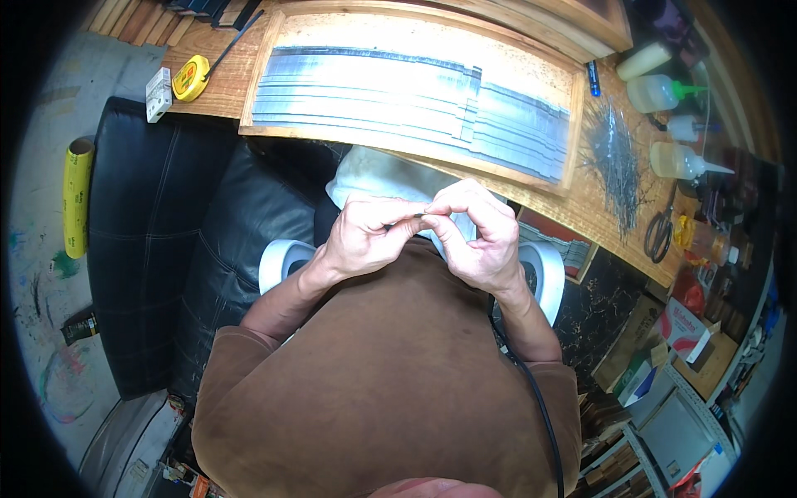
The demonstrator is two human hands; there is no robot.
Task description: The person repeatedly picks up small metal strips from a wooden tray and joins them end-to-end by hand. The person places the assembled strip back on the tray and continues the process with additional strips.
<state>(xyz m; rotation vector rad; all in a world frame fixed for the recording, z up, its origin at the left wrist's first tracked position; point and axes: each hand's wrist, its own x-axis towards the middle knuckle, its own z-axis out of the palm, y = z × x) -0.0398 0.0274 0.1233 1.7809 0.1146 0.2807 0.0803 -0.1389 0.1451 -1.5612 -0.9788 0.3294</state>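
Note:
In front of my chest, my left hand (369, 236) and my right hand (480, 241) meet, thumbs and forefingers pinched together at the tips. Something small and dark seems to sit between the fingertips, too small to name. Just beyond my hands, a shallow wooden tray (246, 116) rests on the wooden table. Inside it lie rows of thin grey strips (365, 91), layered side by side, with a shorter block of them on the right. A loose heap of thin dark strips or wires (616, 162) lies to the right of the tray.
Scissors (659, 236) lie at the table's right end, near squeeze bottles (656, 93). A yellow tape measure (191, 79) and small white box (158, 95) sit at the left corner. A black leather sofa (149, 241) stands left. A black cable (544, 407) runs down my right side.

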